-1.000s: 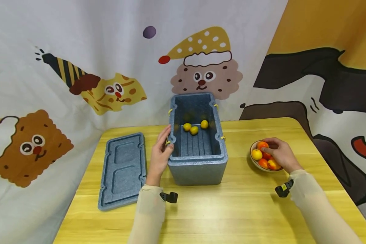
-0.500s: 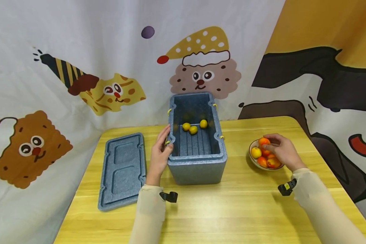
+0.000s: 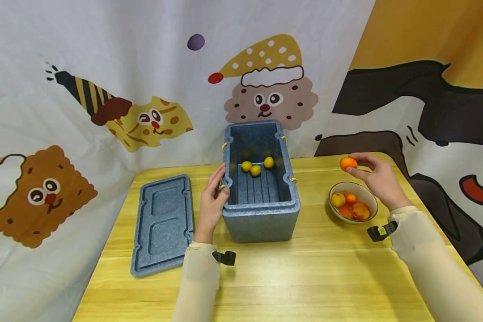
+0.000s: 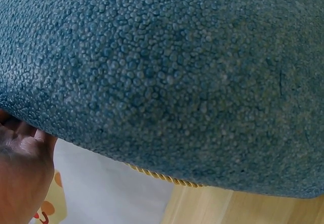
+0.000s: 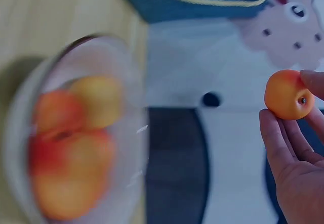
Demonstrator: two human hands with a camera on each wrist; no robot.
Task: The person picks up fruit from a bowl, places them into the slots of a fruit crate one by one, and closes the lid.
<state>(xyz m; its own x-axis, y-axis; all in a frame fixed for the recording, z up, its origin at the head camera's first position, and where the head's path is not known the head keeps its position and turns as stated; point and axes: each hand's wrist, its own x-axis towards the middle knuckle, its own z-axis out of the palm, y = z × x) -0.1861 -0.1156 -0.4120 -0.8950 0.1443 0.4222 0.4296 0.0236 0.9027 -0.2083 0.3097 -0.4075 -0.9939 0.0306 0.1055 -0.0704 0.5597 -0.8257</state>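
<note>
My right hand (image 3: 380,179) pinches a small orange-red fruit (image 3: 348,164) between thumb and fingers, raised above the bowl. The right wrist view shows the stem dimple on this fruit (image 5: 286,94). Below it, the cream bowl (image 3: 335,215) contains several yellow, orange and red fruits (image 3: 360,210). My left hand (image 3: 211,203) rests along the left side of an open blue-grey foam box (image 3: 260,226), its fingers fairly straight and the thumb by the rim. Three small yellow fruits (image 3: 255,170) lie on the box floor. In the left wrist view the speckled box wall (image 4: 167,82) fills most of the picture.
The box's lid (image 3: 163,226) lies flat on the wooden table (image 3: 290,286), left of the box. Yellow cord loops (image 3: 293,180) sit at the box's sides. A cartoon-printed curtain (image 3: 145,53) hangs just behind the table.
My right hand has lifted the orange-red fruit out of the bowl, moving up and slightly away. The left hand stays at the box's side.
</note>
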